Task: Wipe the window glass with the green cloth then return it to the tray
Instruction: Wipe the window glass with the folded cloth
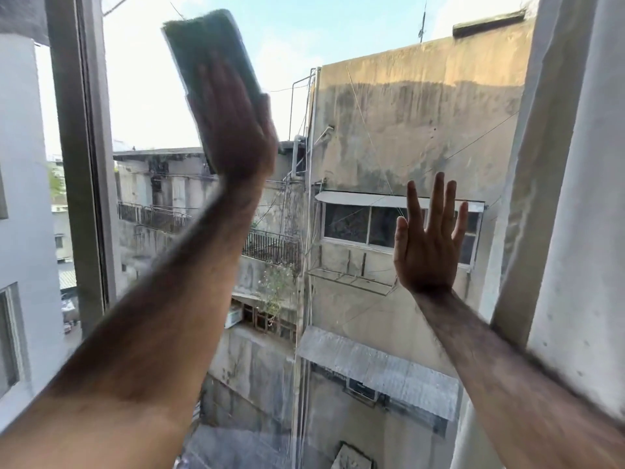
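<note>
Pressing flat on the green cloth (211, 72), left hand (236, 130) pins it against the window glass (355, 147), fingers extended, blurred. Right hand (427, 245) lower, well apart to the right, open palm, fingers spread on glass, holding nothing. Beyond both hands: weathered concrete building (422, 113), sky above.

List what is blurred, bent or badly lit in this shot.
Head view: the left hand and cloth are smeared by motion blur; the right hand, spread open, is sharp. Wide-angle distortion tilts the frame and the right wall. Bright sky washes out the top left and leaves both hands dark. Faint streaks show low on the glass.
</note>
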Available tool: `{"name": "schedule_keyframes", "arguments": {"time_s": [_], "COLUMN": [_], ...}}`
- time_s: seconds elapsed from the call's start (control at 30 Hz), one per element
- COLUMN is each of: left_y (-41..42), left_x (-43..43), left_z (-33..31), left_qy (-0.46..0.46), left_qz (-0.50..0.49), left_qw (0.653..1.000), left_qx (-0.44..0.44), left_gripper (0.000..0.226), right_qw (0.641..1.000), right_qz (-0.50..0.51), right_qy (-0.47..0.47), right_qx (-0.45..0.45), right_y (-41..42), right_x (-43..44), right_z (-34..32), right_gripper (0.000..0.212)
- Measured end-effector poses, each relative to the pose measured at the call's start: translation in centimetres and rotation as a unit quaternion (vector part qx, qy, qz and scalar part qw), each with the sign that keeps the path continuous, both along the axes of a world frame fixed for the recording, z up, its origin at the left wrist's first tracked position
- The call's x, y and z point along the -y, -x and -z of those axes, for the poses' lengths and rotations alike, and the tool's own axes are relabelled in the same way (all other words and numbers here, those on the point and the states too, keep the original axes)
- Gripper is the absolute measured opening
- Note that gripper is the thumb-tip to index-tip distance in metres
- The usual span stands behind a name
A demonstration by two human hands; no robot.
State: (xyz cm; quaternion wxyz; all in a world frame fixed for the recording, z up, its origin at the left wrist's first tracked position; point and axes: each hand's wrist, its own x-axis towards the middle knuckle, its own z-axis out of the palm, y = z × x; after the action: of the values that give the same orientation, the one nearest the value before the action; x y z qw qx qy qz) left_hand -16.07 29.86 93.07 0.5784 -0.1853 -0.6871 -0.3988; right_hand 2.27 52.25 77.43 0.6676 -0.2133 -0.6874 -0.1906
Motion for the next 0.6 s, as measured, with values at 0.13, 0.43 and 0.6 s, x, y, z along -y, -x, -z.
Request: {"name": "schedule_keyframes", "arguments": {"time_s": [0.13, 0.43, 0.6], "left_y": [-4.3, -3.4, -4.1], "left_x": [-5.5, -0.5, 2.2], "left_z": [6.0, 22.8, 18.9], "left_qy": [0.159, 0.303, 0.274], "left_qz": [0.032, 0.016, 0.065], "left_qw": [0.975, 0.945, 0.941], "left_qx": [-0.153, -0.123, -0.188], "left_gripper": [0.062, 0.076, 0.040], "right_qw": [1.000, 1.000, 1.000], "right_qz": [0.003, 0.003, 0.002], "right_qy": [-0.008, 0.003, 0.002], "right_qx": [-0.004, -0.003, -0.003], "right_y": [-0.1, -0.2, -0.2], "right_x": [-0.2, 0.2, 0.1], "right_z": [-0.2, -0.2, -0.2], "right_gripper": [0.059, 0.058, 0.058]}}
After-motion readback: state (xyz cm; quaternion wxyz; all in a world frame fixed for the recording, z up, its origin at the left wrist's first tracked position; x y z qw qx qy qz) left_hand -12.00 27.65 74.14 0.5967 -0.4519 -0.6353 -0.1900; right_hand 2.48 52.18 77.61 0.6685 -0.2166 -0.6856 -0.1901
